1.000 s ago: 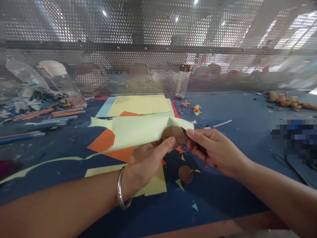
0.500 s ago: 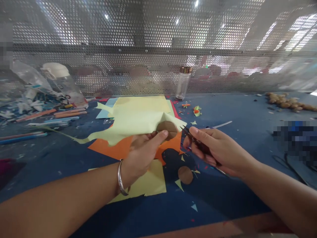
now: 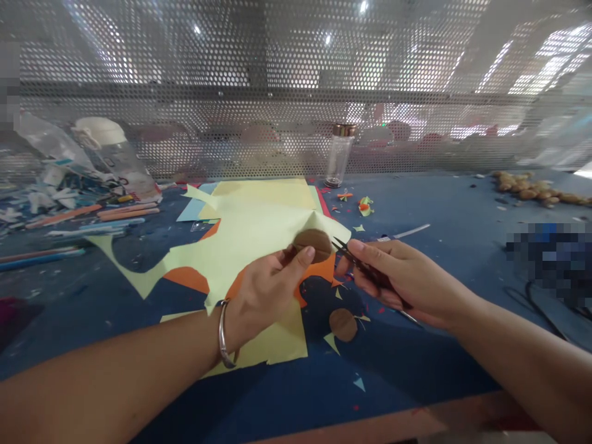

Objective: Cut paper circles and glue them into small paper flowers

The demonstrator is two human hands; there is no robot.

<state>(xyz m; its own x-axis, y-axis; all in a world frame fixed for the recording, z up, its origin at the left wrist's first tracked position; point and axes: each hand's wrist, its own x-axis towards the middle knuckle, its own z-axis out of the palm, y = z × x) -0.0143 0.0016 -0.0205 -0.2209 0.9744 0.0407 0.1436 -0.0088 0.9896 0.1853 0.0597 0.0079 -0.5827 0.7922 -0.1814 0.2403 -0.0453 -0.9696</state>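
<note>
Between thumb and fingers, my left hand (image 3: 268,283) pinches a round brown disc (image 3: 312,245) together with a pale green sheet of paper (image 3: 250,231). The sheet has curved cut edges and trails a ragged strip to the left. My right hand (image 3: 393,271) grips dark, fine-pointed scissors (image 3: 365,265), blades slightly parted and pointing left at the paper beside the disc. Orange paper (image 3: 187,279) shows under the green sheet. A second brown disc (image 3: 343,325) lies on the blue table, below the hands, among small green scraps.
A glass bottle (image 3: 339,157) stands near the perforated metal screen (image 3: 296,80). Coloured sticks (image 3: 127,211) and a white-lidded bottle (image 3: 115,154) are at left. Yellow sheets (image 3: 259,191) lie behind the hands; a tan heap (image 3: 527,185) sits far right.
The green sheet has turned and dropped at its left side, so its strip hangs lower. The disc has shifted slightly left, and the scissors have drawn off the paper and come back close to it.
</note>
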